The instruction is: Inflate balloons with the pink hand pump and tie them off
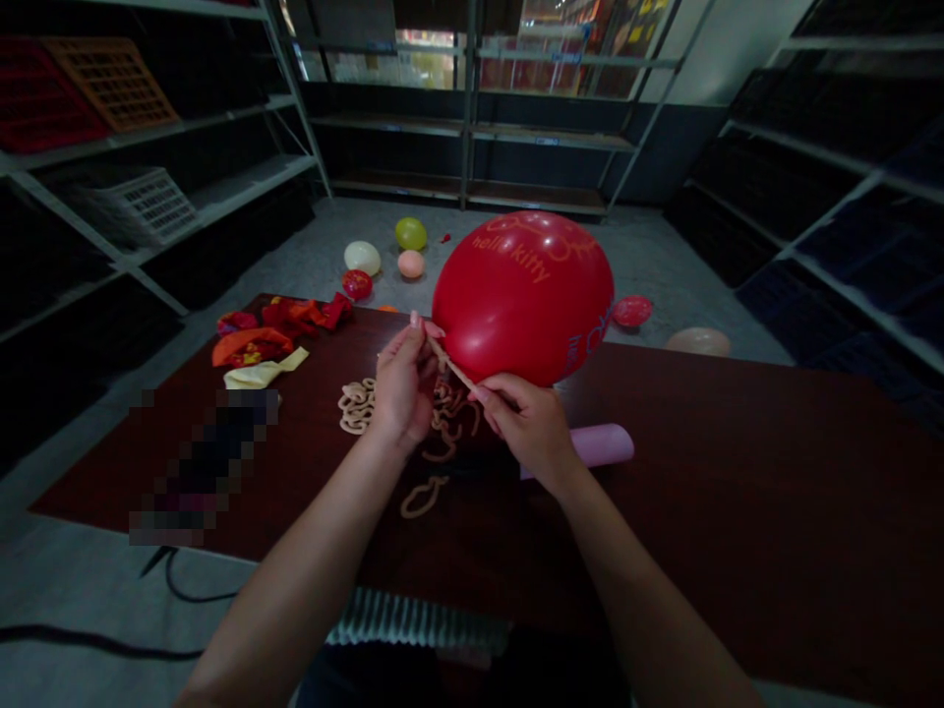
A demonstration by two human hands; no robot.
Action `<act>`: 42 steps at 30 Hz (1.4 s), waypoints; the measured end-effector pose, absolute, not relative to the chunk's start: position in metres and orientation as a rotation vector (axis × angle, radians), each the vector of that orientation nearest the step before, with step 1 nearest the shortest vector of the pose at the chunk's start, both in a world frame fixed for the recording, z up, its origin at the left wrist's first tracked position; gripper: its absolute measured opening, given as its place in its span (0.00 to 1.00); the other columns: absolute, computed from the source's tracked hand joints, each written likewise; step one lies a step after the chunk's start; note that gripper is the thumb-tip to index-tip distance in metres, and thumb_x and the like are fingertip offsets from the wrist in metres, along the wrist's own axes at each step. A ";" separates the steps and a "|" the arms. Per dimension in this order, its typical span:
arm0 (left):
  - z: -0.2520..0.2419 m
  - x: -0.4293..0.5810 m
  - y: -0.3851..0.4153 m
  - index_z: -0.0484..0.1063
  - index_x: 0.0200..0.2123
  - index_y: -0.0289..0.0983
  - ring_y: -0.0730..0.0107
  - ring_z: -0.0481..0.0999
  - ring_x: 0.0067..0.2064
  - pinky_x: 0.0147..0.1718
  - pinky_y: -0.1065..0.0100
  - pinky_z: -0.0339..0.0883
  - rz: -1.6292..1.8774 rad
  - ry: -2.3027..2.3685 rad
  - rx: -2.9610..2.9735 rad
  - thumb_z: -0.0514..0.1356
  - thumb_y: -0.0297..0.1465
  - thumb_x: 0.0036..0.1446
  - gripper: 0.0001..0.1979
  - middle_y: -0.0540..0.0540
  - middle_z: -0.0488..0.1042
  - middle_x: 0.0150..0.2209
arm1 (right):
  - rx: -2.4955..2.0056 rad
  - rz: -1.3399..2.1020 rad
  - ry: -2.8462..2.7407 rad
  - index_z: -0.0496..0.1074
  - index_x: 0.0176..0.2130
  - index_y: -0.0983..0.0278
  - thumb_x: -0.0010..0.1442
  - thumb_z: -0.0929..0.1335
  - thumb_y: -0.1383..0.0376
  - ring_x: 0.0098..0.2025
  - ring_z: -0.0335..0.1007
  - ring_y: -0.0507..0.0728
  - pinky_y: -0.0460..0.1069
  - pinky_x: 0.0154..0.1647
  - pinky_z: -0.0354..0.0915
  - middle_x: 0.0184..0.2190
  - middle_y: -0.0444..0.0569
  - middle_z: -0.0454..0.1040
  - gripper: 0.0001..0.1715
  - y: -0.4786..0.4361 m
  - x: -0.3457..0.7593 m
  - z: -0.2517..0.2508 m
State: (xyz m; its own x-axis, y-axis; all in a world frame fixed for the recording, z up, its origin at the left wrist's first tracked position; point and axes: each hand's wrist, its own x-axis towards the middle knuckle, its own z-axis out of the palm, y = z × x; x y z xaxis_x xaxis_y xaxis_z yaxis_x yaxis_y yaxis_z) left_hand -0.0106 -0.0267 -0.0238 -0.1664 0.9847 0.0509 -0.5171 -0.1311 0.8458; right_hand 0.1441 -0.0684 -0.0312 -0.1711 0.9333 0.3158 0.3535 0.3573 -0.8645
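Crumpled balloons [276, 324] heaped near the desk's [737, 492] far left corner; inflated balloons [362, 258] scattered on the floor [664, 265] beyond its far edge, below metal shelves [472, 128].

Dim, shadowy room; bright far window [442, 59], soft glare on the balloon [522, 298], edges bowed outward.

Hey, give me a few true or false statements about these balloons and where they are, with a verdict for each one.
The left hand and right hand both grip the stretched neck of the red hello kitty balloon: true.
The balloon rests on the floor: false, it is held above the dark red table.
A green balloon sits on the floor beyond the table: true.
A blue cylinder lies beside the right hand: false, it is a pink cylinder.
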 end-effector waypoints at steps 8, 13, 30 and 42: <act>-0.018 -0.003 -0.033 0.71 0.25 0.36 0.80 0.64 0.20 0.20 0.78 0.62 1.648 0.753 0.765 0.64 0.39 0.63 0.17 0.52 0.66 0.20 | -1.153 0.778 -1.656 0.78 0.35 0.62 0.67 0.66 0.56 0.23 0.68 0.49 0.45 0.27 0.59 0.20 0.41 0.72 0.16 -0.067 0.146 -0.032; -0.018 -0.004 -0.030 0.71 0.24 0.36 0.81 0.62 0.19 0.19 0.78 0.57 1.681 0.780 0.666 0.58 0.32 0.67 0.17 0.52 0.65 0.20 | -1.146 0.749 -1.747 0.79 0.35 0.62 0.66 0.67 0.59 0.30 0.75 0.51 0.45 0.32 0.63 0.28 0.45 0.81 0.14 -0.063 0.148 -0.033; 0.030 0.026 0.002 0.74 0.33 0.38 0.67 0.74 0.39 0.44 0.64 0.66 2.101 1.099 1.831 0.52 0.36 0.72 0.17 0.46 0.75 0.33 | -1.299 0.472 -1.715 0.75 0.50 0.57 0.69 0.61 0.60 0.43 0.81 0.59 0.54 0.46 0.71 0.47 0.47 0.82 0.17 -0.056 0.155 -0.046; 0.000 -0.038 0.094 0.60 0.66 0.34 0.51 0.58 0.67 0.61 0.55 0.65 1.314 1.491 1.944 0.63 0.31 0.59 0.33 0.32 0.58 0.64 | -1.331 0.617 -1.854 0.75 0.46 0.58 0.69 0.59 0.56 0.33 0.76 0.56 0.49 0.36 0.64 0.33 0.46 0.80 0.18 -0.053 0.161 -0.041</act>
